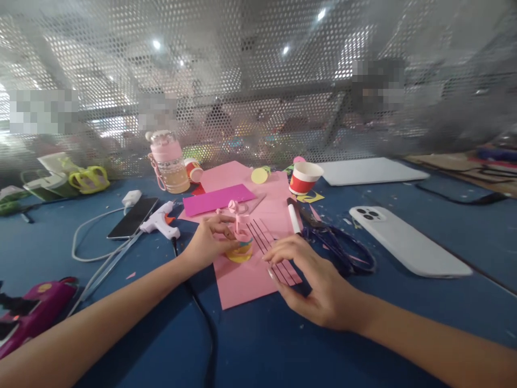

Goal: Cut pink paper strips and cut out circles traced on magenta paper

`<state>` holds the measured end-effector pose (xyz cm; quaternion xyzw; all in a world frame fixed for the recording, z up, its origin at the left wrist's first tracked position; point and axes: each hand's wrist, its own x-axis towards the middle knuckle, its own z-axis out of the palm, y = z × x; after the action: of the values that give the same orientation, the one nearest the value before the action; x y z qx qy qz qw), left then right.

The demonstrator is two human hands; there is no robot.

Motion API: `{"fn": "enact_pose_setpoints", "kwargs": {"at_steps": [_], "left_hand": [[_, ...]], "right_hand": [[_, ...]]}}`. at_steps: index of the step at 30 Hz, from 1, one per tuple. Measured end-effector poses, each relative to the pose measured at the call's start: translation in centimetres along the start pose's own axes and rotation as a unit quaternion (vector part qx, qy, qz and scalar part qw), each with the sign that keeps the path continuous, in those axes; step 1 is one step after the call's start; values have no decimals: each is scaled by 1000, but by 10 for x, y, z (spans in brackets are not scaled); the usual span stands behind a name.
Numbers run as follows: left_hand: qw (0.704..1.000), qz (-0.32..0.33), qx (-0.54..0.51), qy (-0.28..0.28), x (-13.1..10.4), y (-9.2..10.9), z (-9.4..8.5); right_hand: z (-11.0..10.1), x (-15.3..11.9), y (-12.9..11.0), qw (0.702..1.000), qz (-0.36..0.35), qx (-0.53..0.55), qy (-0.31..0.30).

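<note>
My left hand [208, 242] is closed, its thumb and fingers on the side of a small pink and yellow paper model [241, 253]. The model has a round yellow base, a blue-green band and a pink upper part with a small ball shape on top. It stands on a pink paper sheet [232, 291] with several dark ruled lines. My right hand [309, 277] hovers over the lined part of that sheet, to the right of the model. Its thumb and fingers are apart, and I see nothing held between them.
A glue gun [161, 220] and a dark phone [133, 218] lie left. Behind are a magenta strip [218, 199], a drink bottle [167, 164] and a paper cup [305, 178]. Dark-handled scissors [339, 245], a marker [294, 216] and a white phone [407, 240] lie right.
</note>
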<state>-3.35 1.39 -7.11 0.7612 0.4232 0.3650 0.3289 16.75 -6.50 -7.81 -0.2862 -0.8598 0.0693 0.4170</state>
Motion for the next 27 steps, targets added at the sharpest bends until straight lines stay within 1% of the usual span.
{"fn": "enact_pose_setpoints", "kwargs": {"at_steps": [6,14,22,25,27], "left_hand": [[1000,1,3,-10,-1,0,-2],[1000,18,14,0,-3,-6,-1],[999,7,31,-29,-1,-2,-1],[999,5,27,-24,-1,-2,-2],[1000,3,16,-9,-1,-3,-2]], "right_hand": [[2,2,0,1000,-6,-7,21],[4,2,2,1000,-4,-14,27],[3,1,2,999,9,-17,27],[3,0,3,998,18,-34,46],[4,0,6,996,28,-58,64]]}}
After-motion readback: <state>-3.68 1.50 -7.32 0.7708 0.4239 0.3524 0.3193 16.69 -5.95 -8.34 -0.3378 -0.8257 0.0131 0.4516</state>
